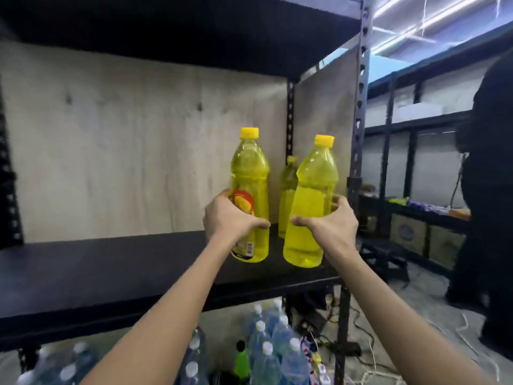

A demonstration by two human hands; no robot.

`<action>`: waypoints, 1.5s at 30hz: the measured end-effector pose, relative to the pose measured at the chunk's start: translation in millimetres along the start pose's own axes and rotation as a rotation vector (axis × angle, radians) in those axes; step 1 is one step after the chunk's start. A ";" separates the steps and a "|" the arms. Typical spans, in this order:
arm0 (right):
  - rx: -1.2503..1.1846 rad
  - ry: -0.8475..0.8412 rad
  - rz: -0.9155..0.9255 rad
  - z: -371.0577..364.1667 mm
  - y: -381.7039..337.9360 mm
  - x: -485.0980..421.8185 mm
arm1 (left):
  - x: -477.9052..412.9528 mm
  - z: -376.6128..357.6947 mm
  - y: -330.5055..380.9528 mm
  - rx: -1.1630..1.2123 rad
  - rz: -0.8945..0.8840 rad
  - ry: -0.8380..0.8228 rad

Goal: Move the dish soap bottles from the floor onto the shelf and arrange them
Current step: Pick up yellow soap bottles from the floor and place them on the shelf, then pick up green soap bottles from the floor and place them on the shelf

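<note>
Two yellow dish soap bottles with yellow caps are held over the dark shelf board (116, 270) near its right end. My left hand (229, 218) grips the left bottle (251, 176) around its labelled middle. My right hand (331, 222) grips the right bottle (312, 195), which tilts slightly left. Their bases are at or just above the board; I cannot tell if they touch it. A third yellow bottle (287, 187) stands upright behind them in the back right corner, partly hidden.
A plywood back panel (125, 143) and a side panel close the shelf bay; a metal upright (358, 151) stands at the right. Several blue bottles (273, 345) and a green one (241, 359) stand on the floor below. A person in black (488, 195) stands at the right.
</note>
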State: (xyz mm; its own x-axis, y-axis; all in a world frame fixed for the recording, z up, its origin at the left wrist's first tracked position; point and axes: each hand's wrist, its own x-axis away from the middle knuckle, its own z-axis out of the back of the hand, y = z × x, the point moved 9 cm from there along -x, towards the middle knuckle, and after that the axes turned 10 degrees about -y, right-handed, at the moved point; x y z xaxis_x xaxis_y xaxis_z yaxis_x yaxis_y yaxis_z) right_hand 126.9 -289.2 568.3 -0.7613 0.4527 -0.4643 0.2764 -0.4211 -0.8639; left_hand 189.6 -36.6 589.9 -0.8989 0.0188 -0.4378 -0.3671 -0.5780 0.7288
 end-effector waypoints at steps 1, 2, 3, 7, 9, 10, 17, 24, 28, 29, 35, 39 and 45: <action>0.030 -0.002 -0.003 -10.3 2.6 -16.2 | -17.9 -10.0 -2.3 -0.027 0.005 -0.001; 0.056 -0.001 -0.001 -19.9 5.1 -31.1 | -35.8 -19.9 -7.1 -0.047 0.016 -0.005; 0.077 0.007 -0.003 -28.6 8.3 -44.1 | -52.1 -29.3 -12.6 -0.062 0.029 -0.013; 0.107 0.052 -0.052 -56.2 36.2 -81.2 | -104.8 -64.8 -41.2 -0.067 0.064 -0.058; 0.108 0.063 -0.088 -66.1 55.2 -94.4 | -119.6 -81.7 -55.8 -0.040 0.090 -0.070; 0.115 0.067 -0.092 -69.8 63.4 -99.8 | -124.9 -90.6 -61.7 -0.024 0.099 -0.075; 0.222 0.076 0.001 -80.8 81.5 -119.9 | -152.4 -137.1 -63.2 0.046 0.073 -0.133; 0.352 0.030 0.024 -80.8 83.4 -116.0 | -152.8 -160.9 -65.1 0.103 0.020 -0.202; 0.332 -0.081 -0.055 -73.0 83.7 -94.4 | -123.2 -150.8 -52.5 -0.066 -0.023 -0.281; 0.347 -0.073 -0.045 -67.7 81.5 -78.4 | -107.4 -140.6 -50.2 -0.080 -0.027 -0.299; 0.205 -0.171 0.031 -67.2 123.3 119.2 | 100.2 -19.7 -94.3 0.200 -0.261 0.074; 0.112 -0.410 -0.392 -97.5 260.1 255.1 | 259.6 2.9 -211.6 0.194 -0.020 0.240; 0.091 -0.427 -1.190 -69.2 454.7 416.4 | 381.8 -147.9 -370.6 -0.058 0.478 -0.465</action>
State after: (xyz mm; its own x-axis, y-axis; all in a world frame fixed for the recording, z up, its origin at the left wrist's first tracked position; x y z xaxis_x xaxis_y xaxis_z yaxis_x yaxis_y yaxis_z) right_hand -23.8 -237.7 -31.4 -0.6432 0.3058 0.7020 -0.7350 0.0107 -0.6780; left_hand 17.8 64.1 74.9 -0.9739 0.0917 0.2076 0.0986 -0.6530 0.7509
